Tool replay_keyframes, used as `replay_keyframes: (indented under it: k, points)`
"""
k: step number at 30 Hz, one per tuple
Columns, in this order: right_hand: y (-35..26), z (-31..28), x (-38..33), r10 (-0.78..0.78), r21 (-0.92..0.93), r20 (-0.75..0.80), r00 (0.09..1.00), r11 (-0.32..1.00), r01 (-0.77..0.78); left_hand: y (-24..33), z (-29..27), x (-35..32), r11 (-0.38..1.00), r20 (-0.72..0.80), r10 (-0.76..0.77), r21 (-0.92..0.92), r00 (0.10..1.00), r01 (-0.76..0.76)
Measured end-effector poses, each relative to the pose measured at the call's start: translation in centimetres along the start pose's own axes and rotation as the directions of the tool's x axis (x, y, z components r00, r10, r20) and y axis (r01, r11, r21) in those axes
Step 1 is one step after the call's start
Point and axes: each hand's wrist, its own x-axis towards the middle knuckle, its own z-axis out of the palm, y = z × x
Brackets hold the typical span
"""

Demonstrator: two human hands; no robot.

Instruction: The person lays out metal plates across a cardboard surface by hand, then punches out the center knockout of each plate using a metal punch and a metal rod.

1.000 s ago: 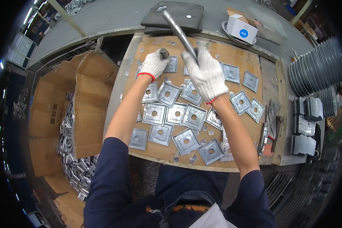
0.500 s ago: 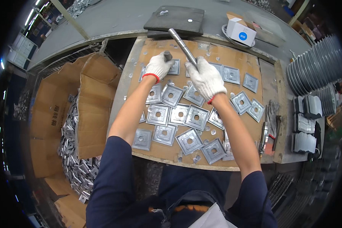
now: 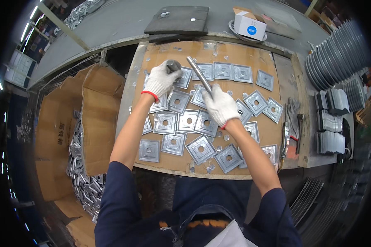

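My left hand [image 3: 160, 79], in a white knit glove with a red cuff, is closed around a short grey metal cylinder [image 3: 172, 65]. It is over a square metal plate [image 3: 183, 77] at the far left of the board. My right hand [image 3: 221, 106], gloved the same way, grips a smooth metal rod [image 3: 198, 73] that slants up toward the far left. The rod's free end is apart from the cylinder. Plates with round centre holes, such as this plate [image 3: 165, 122], lie around both hands. Along the far side, other plates [image 3: 223, 71] show no open hole.
Small round discs lie scattered on the cardboard-covered bench [image 3: 177, 164]. A carton [image 3: 103, 123] at left holds many metal pieces. Right are a tool [image 3: 299, 127], stacked grey round parts [image 3: 338, 57] and pale stacked pieces [image 3: 330, 142]. A dark pad [image 3: 177, 20] and white box [image 3: 249, 25] stand beyond.
The rod has come down and nearer, along with my right hand. My left hand has shifted left with the cylinder. The whole view has turned slightly.
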Motion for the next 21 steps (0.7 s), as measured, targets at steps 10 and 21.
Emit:
replay_keyframes:
  k: [10, 21]
  points:
    - [-0.4, -0.8, -0.7, -0.009, 0.008, 0.079, 0.997, 1.0, 0.009, -2.4, -0.7, -0.2, 0.999, -0.056, 0.035, 0.035, 0.998, -0.033]
    - [3.6, -1.7, -4.5, 0.04, -0.037, 0.16, 0.986, 0.999, -0.034, -0.9, -1.1, 0.6, 0.973, -0.178, 0.008, -0.224, 0.984, -0.049]
